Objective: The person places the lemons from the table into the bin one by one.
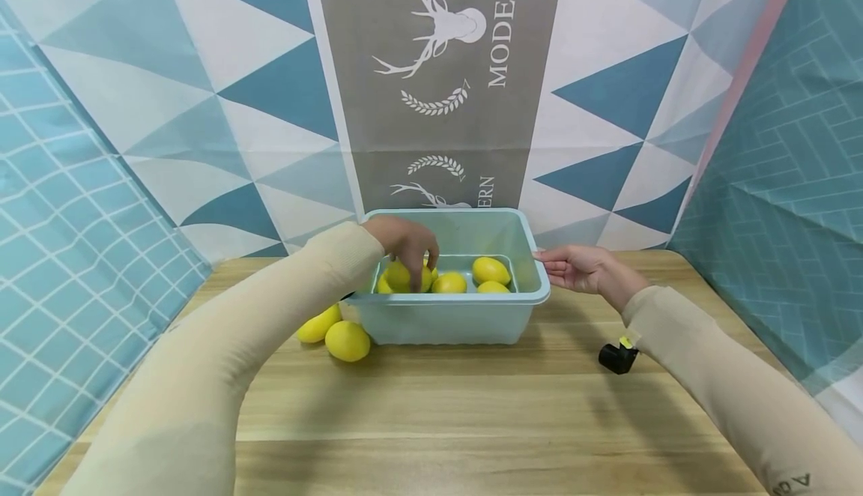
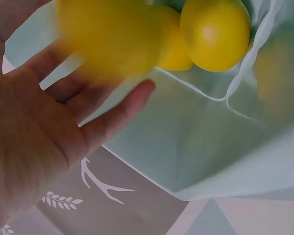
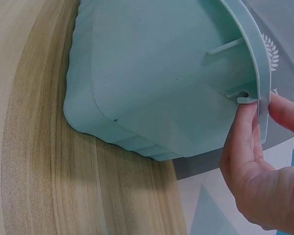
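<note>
A pale blue-green plastic bin stands on the table with several yellow lemons inside. My left hand reaches over the bin's left side, fingers curled round a lemon. In the left wrist view that lemon is blurred, close to the palm, with another lemon beyond it in the bin. At the bin's right end, my right hand pinches the rim, thumb above and fingers beneath, as the right wrist view shows on the rim.
Two lemons lie on the wooden table by the bin's left front corner, the nearer lemon in plain sight. A small black object with a yellow-green part lies near my right forearm. Patterned cloth hangs behind and at both sides.
</note>
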Available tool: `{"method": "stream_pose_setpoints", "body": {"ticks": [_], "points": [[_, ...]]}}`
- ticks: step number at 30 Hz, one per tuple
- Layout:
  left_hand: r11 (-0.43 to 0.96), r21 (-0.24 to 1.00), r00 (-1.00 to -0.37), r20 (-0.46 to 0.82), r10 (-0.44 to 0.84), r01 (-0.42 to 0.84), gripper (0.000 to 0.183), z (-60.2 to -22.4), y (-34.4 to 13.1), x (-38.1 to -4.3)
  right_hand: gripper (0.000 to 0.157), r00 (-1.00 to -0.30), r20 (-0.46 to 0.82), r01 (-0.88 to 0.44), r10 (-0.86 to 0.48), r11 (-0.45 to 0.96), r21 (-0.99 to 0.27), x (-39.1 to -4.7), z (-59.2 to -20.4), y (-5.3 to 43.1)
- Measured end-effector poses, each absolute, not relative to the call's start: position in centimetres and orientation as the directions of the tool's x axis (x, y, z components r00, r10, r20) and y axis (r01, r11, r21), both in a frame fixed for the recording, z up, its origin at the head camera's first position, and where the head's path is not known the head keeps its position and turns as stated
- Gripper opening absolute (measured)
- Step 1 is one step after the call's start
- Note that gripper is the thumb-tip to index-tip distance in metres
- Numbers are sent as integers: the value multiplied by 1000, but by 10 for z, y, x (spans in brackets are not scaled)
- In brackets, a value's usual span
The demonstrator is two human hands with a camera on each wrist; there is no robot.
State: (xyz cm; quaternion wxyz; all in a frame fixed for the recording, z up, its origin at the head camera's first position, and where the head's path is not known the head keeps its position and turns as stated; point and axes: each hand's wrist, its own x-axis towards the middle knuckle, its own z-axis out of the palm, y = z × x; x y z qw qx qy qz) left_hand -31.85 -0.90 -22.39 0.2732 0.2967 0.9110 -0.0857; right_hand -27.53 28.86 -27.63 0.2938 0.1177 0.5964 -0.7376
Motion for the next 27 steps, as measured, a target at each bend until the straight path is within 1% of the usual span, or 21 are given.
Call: {"method": "stream_pose_setpoints", "body": {"ticks": [5,12,19,23,27], "points": [[820,25,-671,-562,484,571,52,-221,-7,-317,13,-803,-515,568,-300,-121,-814,-275,-276,287],[783,-21,-662,-549,510,621,58,-220,-4,-315,13,-804,-520,570,-288,-128,-811,-275,-277,288],[767,-41,-678,-498,540,641,54,-216,-10,-305,17,-806,-508,558,-304,-105,-823,-272,-276,286],[756,-73,-693,-465,551,650,51,-208,-13,-291,18,-803,-511,561,-307,-96,-823,-271,-275,286],[739,-95,-705,-402,584,666,47,-203,-19,-277,16,-799,-518,565,-304,-87,-821,-271,-274,287]]}}
